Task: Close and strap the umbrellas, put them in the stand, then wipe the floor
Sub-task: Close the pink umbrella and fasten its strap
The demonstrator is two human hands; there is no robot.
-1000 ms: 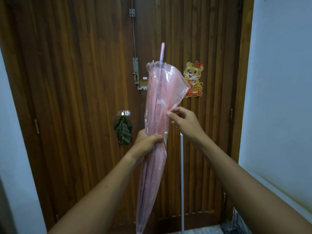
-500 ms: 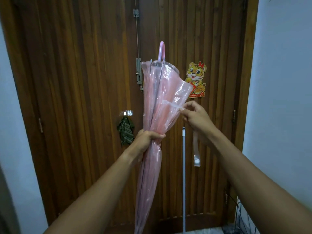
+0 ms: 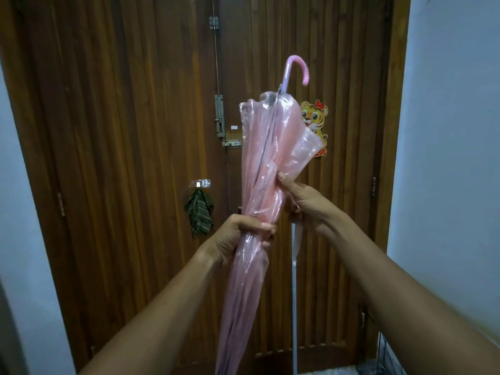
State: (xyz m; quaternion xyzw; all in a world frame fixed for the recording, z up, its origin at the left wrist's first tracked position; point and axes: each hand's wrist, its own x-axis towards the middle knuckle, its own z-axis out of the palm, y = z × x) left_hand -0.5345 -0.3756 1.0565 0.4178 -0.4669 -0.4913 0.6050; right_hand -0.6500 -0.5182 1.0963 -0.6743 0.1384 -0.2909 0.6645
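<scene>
I hold a see-through pink umbrella upside down, its curved pink handle at the top and its tip below the frame's bottom edge. My left hand is wrapped around the bunched canopy at mid-length. My right hand presses the loose folds higher up, thumb on the plastic. The pale strap dangles below my right hand. The canopy's upper edge still flares loosely.
A dark wooden double door with a bolt and a tiger sticker fills the background. A green striped cloth hangs on the door. A thin white pole leans against it. A black wire rack sits at bottom right.
The umbrella has turned and tilted right, so its hooked handle now shows sideways. My right hand moved from the canopy's outer edge inward onto the folds, and the strap hangs below it.
</scene>
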